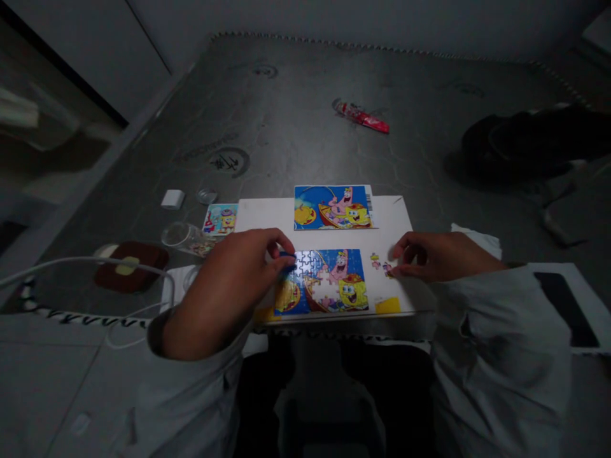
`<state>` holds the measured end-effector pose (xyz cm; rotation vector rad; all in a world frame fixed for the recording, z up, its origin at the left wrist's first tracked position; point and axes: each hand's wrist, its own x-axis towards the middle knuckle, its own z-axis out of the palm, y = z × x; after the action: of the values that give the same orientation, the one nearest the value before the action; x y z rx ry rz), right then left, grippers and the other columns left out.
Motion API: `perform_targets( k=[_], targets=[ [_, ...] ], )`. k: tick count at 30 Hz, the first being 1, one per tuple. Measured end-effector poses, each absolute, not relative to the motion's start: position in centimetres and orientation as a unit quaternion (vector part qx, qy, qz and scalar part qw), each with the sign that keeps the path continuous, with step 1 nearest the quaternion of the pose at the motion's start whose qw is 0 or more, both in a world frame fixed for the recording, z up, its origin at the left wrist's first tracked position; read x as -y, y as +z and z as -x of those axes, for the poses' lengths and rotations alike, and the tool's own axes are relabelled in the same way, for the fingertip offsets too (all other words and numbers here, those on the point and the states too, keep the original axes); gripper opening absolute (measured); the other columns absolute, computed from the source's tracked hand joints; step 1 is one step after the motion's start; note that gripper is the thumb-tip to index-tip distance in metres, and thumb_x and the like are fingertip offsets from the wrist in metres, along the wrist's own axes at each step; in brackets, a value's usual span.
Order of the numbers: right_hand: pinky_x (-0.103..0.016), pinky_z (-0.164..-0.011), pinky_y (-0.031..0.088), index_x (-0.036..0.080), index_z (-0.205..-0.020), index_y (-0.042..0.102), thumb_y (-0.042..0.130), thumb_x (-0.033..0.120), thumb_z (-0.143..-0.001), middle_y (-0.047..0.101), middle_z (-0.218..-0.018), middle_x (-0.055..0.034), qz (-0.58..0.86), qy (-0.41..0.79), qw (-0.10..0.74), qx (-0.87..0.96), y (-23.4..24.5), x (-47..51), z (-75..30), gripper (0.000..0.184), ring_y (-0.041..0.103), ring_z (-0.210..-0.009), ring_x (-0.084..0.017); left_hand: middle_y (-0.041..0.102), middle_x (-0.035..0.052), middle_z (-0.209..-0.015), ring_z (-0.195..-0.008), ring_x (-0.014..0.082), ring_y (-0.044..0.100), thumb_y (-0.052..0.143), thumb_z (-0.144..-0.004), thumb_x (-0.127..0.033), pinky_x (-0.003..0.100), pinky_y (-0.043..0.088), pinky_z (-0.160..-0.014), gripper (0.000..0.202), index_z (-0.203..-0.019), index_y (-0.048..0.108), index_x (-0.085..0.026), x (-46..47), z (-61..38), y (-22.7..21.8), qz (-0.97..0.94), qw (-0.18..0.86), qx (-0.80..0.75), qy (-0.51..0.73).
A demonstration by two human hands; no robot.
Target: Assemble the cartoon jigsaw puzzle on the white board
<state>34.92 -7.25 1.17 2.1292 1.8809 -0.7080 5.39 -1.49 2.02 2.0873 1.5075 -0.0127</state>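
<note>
A partly assembled jigsaw puzzle (351, 261) with cartoon figures lies on a white board (258, 216); a gap shows its pale backing near the middle. At its upper left corner is my left hand (243, 273), thumb and forefinger close together with a bit of blue between them. Whether that is a loose piece or the puzzle's corner, I cannot tell. To the right of the puzzle lie loose puzzle pieces (375, 261). My right hand (424, 256) rests beside them, thumb tip at the nearest piece and forefinger apart from it. Above the puzzle lies a matching picture card (329, 207).
On the left are a clear jar (179, 236) lying on its side, a small cartoon card (222, 219), a white block (172, 199), a brown case (131, 267) and a white cable (95, 259). A red wrapper (365, 119) lies farther back; a black bag (525, 143) is at right.
</note>
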Motion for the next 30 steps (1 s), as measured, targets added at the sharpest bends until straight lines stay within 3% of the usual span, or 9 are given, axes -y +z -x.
perform_targets(
  k=[4, 15, 22, 26, 30],
  targets=[
    [-0.030, -0.063, 0.050, 0.024, -0.094, 0.070, 0.084, 0.030, -0.075, 0.079, -0.084, 0.0003, -0.721, -0.269, 0.113, -0.629, 0.3, 7.1, -35.0, 0.024, 0.073, -0.070, -0.017, 0.079, 0.0053, -0.105, -0.095, 0.0277, 0.070, 0.064, -0.095, -0.030, 0.035, 0.046, -0.076, 0.017, -0.104, 0.077, -0.025, 1.2, -4.2, 2.6, -0.743, 0.266, -0.614, 0.001],
    [-0.032, -0.062, 0.048, 0.026, -0.080, 0.071, 0.077, 0.029, -0.081, 0.078, -0.082, -0.0005, -0.724, -0.273, 0.144, -0.617, 1.3, 7.3, -34.0, 0.007, 0.069, -0.067, -0.019, 0.078, 0.0068, -0.101, -0.088, 0.0265, 0.069, 0.061, -0.095, -0.036, 0.036, 0.047, -0.074, 0.020, -0.101, 0.077, -0.024, 0.8, -2.9, 2.7, -0.743, 0.246, -0.622, 0.011],
    [-0.032, -0.061, 0.050, 0.030, -0.093, 0.079, 0.066, 0.037, -0.092, 0.082, -0.086, -0.0024, -0.673, -0.260, 0.046, -0.691, 1.5, 7.7, -33.2, 0.015, 0.074, -0.072, -0.022, 0.077, 0.0049, -0.098, -0.090, 0.0246, 0.068, 0.064, -0.095, -0.030, 0.033, 0.044, -0.073, 0.016, -0.103, 0.077, -0.025, 1.2, -2.8, 2.7, -0.742, 0.220, -0.633, 0.020],
    [-0.029, -0.062, 0.049, 0.029, -0.088, 0.080, 0.066, 0.038, -0.092, 0.081, -0.082, -0.0004, -0.652, -0.279, 0.015, -0.705, 0.9, 7.0, -30.3, 0.017, 0.074, -0.072, -0.019, 0.078, 0.0034, -0.097, -0.091, 0.0238, 0.068, 0.067, -0.095, -0.028, 0.032, 0.044, -0.074, 0.015, -0.104, 0.077, -0.025, 1.7, -3.6, 2.6, -0.750, 0.237, -0.618, 0.013],
    [-0.029, -0.063, 0.047, 0.028, -0.081, 0.079, 0.067, 0.040, -0.091, 0.081, -0.080, 0.0006, -0.677, -0.281, 0.068, -0.676, 0.2, 6.2, -27.4, 0.020, 0.074, -0.074, -0.019, 0.078, 0.0036, -0.099, -0.093, 0.0272, 0.069, 0.070, -0.094, -0.036, 0.036, 0.045, -0.077, 0.015, -0.104, 0.077, -0.026, 2.4, -5.0, 1.8, -0.776, 0.252, -0.579, -0.004]
  ],
)
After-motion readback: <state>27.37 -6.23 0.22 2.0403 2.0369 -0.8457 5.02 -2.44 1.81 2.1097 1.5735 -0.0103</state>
